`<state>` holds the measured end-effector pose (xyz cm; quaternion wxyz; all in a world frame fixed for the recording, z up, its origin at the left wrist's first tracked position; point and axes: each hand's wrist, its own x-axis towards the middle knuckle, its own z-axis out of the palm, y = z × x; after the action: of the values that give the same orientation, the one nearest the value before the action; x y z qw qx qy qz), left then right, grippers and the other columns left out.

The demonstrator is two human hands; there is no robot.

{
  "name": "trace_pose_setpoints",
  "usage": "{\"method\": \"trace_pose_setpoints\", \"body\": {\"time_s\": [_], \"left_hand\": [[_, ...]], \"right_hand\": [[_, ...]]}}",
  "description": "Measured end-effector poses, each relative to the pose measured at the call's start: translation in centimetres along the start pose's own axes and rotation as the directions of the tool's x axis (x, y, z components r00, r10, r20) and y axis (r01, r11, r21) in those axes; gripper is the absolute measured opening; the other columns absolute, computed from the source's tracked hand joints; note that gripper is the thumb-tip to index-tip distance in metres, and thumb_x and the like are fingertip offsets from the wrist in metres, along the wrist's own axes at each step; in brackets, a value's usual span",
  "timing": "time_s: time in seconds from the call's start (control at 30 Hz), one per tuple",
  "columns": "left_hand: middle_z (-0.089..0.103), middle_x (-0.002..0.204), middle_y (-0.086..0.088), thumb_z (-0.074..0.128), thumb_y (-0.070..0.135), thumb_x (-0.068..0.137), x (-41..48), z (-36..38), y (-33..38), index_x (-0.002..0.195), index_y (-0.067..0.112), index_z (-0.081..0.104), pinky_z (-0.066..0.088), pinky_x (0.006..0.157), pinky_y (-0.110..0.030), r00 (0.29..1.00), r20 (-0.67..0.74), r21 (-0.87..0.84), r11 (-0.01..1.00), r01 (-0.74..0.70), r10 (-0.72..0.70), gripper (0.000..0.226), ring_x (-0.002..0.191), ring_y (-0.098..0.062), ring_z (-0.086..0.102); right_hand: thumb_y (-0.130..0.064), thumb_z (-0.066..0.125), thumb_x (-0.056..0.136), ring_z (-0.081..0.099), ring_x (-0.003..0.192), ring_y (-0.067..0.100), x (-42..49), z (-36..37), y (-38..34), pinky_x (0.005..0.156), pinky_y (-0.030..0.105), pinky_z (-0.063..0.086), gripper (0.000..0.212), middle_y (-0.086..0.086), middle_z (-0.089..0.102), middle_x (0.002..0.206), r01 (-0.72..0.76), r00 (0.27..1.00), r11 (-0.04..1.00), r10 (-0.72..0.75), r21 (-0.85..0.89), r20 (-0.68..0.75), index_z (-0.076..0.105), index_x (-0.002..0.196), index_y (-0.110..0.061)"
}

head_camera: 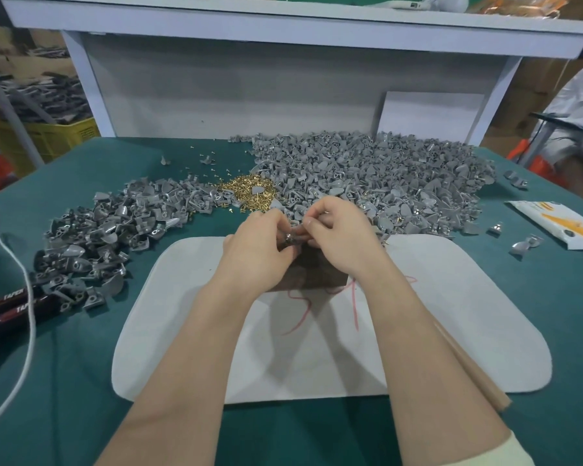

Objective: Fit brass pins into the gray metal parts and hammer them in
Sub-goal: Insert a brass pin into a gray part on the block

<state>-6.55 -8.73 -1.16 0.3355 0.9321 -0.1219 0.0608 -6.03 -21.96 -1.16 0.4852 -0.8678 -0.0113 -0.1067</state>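
Observation:
My left hand and my right hand meet over a dark block on the white mat. Between the fingertips of both hands sits one small gray metal part. The fingers hide most of it, and I cannot tell whether a pin is in it. A heap of brass pins lies just beyond my hands. Large piles of gray metal parts spread to the right and to the left. A wooden handle lies on the mat under my right forearm.
Black pliers with red lettering and a white cord lie at the left edge of the green table. A white packet and a few stray gray parts sit at the right. A white shelf frame stands behind.

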Motion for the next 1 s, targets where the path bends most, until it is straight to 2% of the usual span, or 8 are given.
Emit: {"method": "trace_pose_setpoints", "body": {"time_s": [0.17, 0.27, 0.37, 0.47, 0.6, 0.77, 0.9, 1.0], "left_hand": [[0.057, 0.095, 0.004, 0.068, 0.041, 0.082, -0.1, 0.1, 0.2, 0.084, 0.025, 0.049, 0.045, 0.089, -0.042, 1.0, -0.015, 0.064, 0.998, 0.019, -0.018, 0.025, 0.094, -0.021, 0.057], [0.059, 0.088, 0.008, 0.068, 0.033, 0.083, -0.1, -0.3, 0.0, 0.086, 0.026, 0.053, 0.046, 0.091, -0.041, 0.999, 0.015, -0.005, 0.999, 0.031, -0.031, 0.017, 0.094, -0.019, 0.058], [0.058, 0.082, 0.01, 0.064, 0.02, 0.085, -0.1, -0.4, 0.1, 0.083, 0.028, 0.056, 0.047, 0.092, -0.04, 1.0, 0.02, 0.001, 1.0, 0.021, -0.021, 0.012, 0.096, -0.02, 0.059], [0.061, 0.083, 0.006, 0.059, 0.014, 0.085, -0.1, -0.2, 0.2, 0.08, 0.027, 0.057, 0.048, 0.09, -0.041, 1.0, 0.006, 0.002, 1.0, 0.022, -0.022, 0.014, 0.097, -0.024, 0.06], [0.064, 0.089, 0.002, 0.059, 0.013, 0.085, 0.0, 0.0, 0.1, 0.081, 0.025, 0.057, 0.048, 0.089, -0.042, 1.0, 0.006, -0.007, 1.0, 0.025, -0.025, 0.013, 0.097, -0.026, 0.06], [0.062, 0.086, 0.002, 0.06, 0.013, 0.083, 0.0, 0.0, -0.1, 0.082, 0.024, 0.059, 0.049, 0.087, -0.042, 1.0, 0.0, -0.011, 1.0, 0.027, -0.027, 0.011, 0.095, -0.026, 0.059], [0.061, 0.085, 0.001, 0.062, 0.015, 0.083, 0.1, 0.0, -0.1, 0.081, 0.024, 0.058, 0.05, 0.086, -0.042, 0.999, -0.011, -0.013, 0.999, 0.031, -0.031, 0.01, 0.093, -0.027, 0.059], [0.06, 0.084, 0.001, 0.062, 0.016, 0.084, 0.1, 0.1, -0.1, 0.081, 0.025, 0.056, 0.05, 0.086, -0.042, 0.999, -0.015, -0.005, 1.0, 0.029, -0.029, 0.011, 0.093, -0.027, 0.06]], "right_hand": [[-0.015, 0.059, 0.088, 0.062, 0.084, 0.016, -0.3, -0.5, 0.1, 0.087, 0.036, 0.05, 0.024, -0.008, 0.064, 0.079, 0.075, 0.996, 0.983, -0.082, -0.165, -0.035, 0.054, 0.069, -0.03], [-0.015, 0.061, 0.088, 0.061, 0.085, 0.016, -0.4, -0.8, -0.1, 0.086, 0.031, 0.048, 0.017, -0.006, 0.065, 0.082, 0.089, 0.996, 0.972, -0.093, -0.219, -0.01, 0.058, 0.075, -0.026], [-0.018, 0.062, 0.087, 0.061, 0.085, 0.016, -0.6, -0.9, -0.2, 0.081, 0.028, 0.048, 0.013, -0.006, 0.065, 0.083, 0.108, 0.994, 0.953, -0.102, -0.282, 0.037, 0.06, 0.079, -0.026], [-0.02, 0.061, 0.087, 0.058, 0.083, 0.015, -0.8, -0.8, -0.3, 0.076, 0.028, 0.048, 0.01, -0.011, 0.059, 0.077, 0.135, 0.99, 0.927, -0.117, -0.35, 0.074, 0.062, 0.081, -0.028], [-0.019, 0.057, 0.088, 0.058, 0.087, 0.019, -0.9, -0.5, -0.6, 0.081, 0.035, 0.049, 0.007, -0.007, 0.056, 0.079, 0.185, 0.983, 0.874, -0.162, -0.449, 0.09, 0.063, 0.088, -0.022], [-0.017, 0.052, 0.089, 0.053, 0.09, 0.02, -1.0, 0.1, -1.0, 0.079, 0.034, 0.046, 0.01, -0.004, 0.051, 0.088, 0.214, 0.976, 0.82, -0.196, -0.532, 0.091, 0.052, 0.082, -0.025], [-0.016, 0.05, 0.089, 0.053, 0.095, 0.023, -1.0, 0.3, -1.1, 0.08, 0.034, 0.045, 0.008, 0.003, 0.058, 0.1, 0.212, 0.977, 0.797, -0.194, -0.565, 0.093, 0.057, 0.089, -0.019], [-0.015, 0.048, 0.09, 0.051, 0.094, 0.022, -1.0, 0.4, -1.2, 0.073, 0.03, 0.038, 0.008, 0.002, 0.056, 0.101, 0.19, 0.981, 0.799, -0.172, -0.571, 0.087, 0.05, 0.085, -0.021]]}}
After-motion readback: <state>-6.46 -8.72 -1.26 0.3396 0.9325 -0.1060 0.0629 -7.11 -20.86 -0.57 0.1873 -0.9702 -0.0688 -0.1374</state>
